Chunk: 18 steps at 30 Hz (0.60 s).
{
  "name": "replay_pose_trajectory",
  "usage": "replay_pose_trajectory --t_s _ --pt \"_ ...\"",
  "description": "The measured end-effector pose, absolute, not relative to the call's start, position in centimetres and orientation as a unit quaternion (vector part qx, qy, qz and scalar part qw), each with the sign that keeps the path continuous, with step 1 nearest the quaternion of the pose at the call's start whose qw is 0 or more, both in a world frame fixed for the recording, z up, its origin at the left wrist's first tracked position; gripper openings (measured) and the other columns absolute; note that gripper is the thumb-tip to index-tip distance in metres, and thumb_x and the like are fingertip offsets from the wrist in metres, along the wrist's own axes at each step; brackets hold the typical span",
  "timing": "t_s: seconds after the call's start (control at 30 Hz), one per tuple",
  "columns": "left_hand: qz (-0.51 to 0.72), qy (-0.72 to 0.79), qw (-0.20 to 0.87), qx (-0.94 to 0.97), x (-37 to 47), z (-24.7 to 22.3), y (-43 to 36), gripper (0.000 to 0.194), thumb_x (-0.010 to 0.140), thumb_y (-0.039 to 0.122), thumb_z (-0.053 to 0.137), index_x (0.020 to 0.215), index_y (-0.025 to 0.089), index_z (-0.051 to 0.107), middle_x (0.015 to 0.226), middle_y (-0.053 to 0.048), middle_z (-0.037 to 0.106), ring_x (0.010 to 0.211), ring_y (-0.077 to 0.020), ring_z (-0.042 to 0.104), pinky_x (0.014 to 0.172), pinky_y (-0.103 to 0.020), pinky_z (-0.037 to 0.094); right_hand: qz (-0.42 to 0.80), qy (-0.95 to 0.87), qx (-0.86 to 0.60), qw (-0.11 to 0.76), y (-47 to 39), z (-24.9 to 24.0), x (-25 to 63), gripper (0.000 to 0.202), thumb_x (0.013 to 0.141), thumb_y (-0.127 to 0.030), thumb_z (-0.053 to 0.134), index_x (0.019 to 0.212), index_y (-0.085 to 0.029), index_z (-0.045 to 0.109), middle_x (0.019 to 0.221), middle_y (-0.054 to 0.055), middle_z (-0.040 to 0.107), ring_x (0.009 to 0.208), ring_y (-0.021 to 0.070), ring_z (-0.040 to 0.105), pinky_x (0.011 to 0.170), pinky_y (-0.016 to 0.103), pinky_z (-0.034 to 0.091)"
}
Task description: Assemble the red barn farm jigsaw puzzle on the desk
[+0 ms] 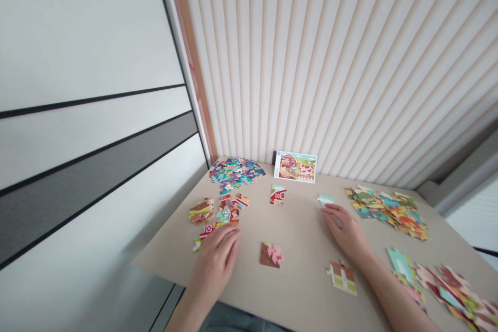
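My left hand point(218, 255) rests over the near edge of a small pile of farm puzzle pieces point(229, 210) at the left, its fingers close together; what they hold, if anything, is hidden. My right hand point(344, 228) has its fingertips at the lower edge of a light blue piece point(325, 199); whether it grips the piece is unclear. Apart from each other lie a red barn piece point(277, 195), a pink-and-brown piece point(271, 255) and a brown-and-green fence piece point(342, 277). A picture card of a farm point(296, 166) leans upright at the back of the table.
Purple-and-blue pieces point(235, 172) lie at the back left, brown-and-green ones point(201, 211) nearer. Orange-and-green pieces point(389, 211) are heaped at right, with more pieces point(453, 290) near the front right. A ribbed wall point(311, 62) rises behind the table point(303, 233).
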State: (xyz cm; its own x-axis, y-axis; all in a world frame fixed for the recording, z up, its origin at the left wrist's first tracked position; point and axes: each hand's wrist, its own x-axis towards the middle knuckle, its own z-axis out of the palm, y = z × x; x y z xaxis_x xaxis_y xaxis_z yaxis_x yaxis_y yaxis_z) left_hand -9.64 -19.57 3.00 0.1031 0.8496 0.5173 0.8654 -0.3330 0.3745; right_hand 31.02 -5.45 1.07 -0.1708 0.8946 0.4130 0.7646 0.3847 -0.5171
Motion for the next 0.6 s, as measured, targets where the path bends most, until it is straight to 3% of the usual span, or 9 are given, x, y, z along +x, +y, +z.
replay_pose_trajectory --t_s 0.07,0.17,0.33,0.6 --pt "-0.343 -0.609 0.026 -0.714 -12.3 2.6 -19.2 0.035 0.100 0.028 0.051 0.134 0.027 0.058 0.138 -0.011 0.061 0.132 -0.0277 0.056 0.113 -0.051 0.048 0.099 -0.759 -0.545 0.342 -5.6 1.2 30.9 0.038 0.099 -0.044 0.046 0.112 -0.026 0.076 0.129 0.010 0.066 0.120 0.0278 0.063 0.106 0.045 0.049" --pt "-0.302 -0.635 0.021 -0.711 -15.9 1.4 -18.4 0.054 0.093 0.041 0.064 0.143 0.024 0.053 0.146 -0.014 0.057 0.139 -0.0332 0.050 0.114 -0.055 0.046 0.102 -0.758 -0.546 0.342 -5.8 1.5 30.5 0.037 0.099 -0.042 0.046 0.111 -0.026 0.076 0.127 0.010 0.066 0.119 0.0272 0.063 0.106 0.045 0.049" --pt "-0.281 -0.628 -0.023 -0.726 -18.0 -0.1 -17.4 0.049 0.093 0.040 0.062 0.138 0.023 0.056 0.142 -0.012 0.061 0.134 -0.0295 0.057 0.111 -0.048 0.050 0.107 -0.761 -0.543 0.339 -6.0 1.9 30.1 0.035 0.099 -0.038 0.046 0.111 -0.025 0.076 0.126 0.009 0.067 0.121 0.0262 0.062 0.108 0.044 0.048" --pt "-0.308 -0.627 0.053 -0.714 -16.4 1.7 -16.6 0.056 0.093 0.047 0.061 0.143 0.022 0.052 0.145 -0.015 0.057 0.132 -0.0334 0.057 0.106 -0.049 0.053 0.111 -0.756 -0.550 0.336 -6.1 1.9 30.1 0.034 0.099 -0.035 0.047 0.111 -0.024 0.076 0.126 0.010 0.067 0.120 0.0265 0.062 0.107 0.046 0.048"
